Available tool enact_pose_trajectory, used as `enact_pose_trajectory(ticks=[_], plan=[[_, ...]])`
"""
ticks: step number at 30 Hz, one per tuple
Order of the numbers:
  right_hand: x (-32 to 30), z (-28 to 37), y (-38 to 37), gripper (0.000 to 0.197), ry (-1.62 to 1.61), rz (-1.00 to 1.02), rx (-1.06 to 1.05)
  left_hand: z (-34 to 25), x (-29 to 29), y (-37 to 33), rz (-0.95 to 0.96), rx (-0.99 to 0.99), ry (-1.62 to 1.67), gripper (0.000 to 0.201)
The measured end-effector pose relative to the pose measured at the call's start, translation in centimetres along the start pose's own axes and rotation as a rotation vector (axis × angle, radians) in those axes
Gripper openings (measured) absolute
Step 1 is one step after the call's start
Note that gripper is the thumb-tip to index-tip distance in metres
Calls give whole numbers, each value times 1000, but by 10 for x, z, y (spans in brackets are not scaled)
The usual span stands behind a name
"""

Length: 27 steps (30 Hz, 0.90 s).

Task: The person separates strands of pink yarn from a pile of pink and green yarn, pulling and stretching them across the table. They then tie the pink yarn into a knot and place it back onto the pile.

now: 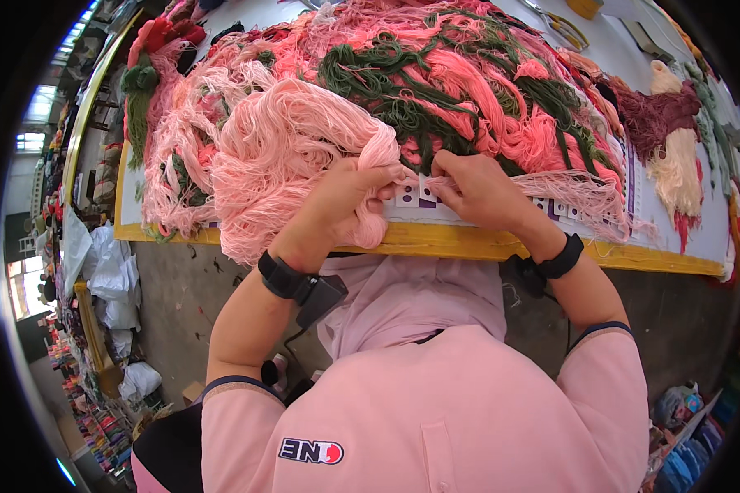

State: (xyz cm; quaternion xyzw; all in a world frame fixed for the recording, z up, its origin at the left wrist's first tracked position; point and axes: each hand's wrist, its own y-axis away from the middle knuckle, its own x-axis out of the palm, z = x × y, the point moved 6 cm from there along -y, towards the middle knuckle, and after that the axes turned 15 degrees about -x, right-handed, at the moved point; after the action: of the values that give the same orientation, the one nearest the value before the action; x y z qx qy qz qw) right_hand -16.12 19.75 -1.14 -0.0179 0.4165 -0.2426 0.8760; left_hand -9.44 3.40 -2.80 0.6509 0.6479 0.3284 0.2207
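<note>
A thick hank of pale pink yarn (292,148) lies bunched at the table's near edge, part of it hanging over. My left hand (358,193) is closed round the right end of this hank, thumb on top. Close beside it, my right hand (473,189) is closed with fingers curled in a pinch on thin pale pink strands. These strands stretch between the two hands, and more loose pink strands (571,193) trail to the right of my right wrist. Behind both hands spreads a large tangled heap of coral pink yarn (460,78) and dark green yarn (378,70).
The white table has a yellow front edge (469,244). A pair of scissors with yellow handles (567,33) lies at the far right. Maroon and cream hanks (674,148) hang at the right side, red and green hanks (140,78) at the left. White plastic bags (111,263) stand on the left.
</note>
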Motion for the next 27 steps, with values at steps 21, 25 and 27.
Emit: enact_pose_trajectory(ticks=[21, 25, 27], plan=[[-5, -5, -10, 16, -144, 24, 90, -3, 31, 9, 169, 396, -594, 35], [-6, -17, -5, 10, -360, 38, 233, -21, 5, 17, 166, 122, 31, 33], [-12, -15, -5, 12, -211, 2, 157, -31, -19, 31, 150, 184, 302, 25]])
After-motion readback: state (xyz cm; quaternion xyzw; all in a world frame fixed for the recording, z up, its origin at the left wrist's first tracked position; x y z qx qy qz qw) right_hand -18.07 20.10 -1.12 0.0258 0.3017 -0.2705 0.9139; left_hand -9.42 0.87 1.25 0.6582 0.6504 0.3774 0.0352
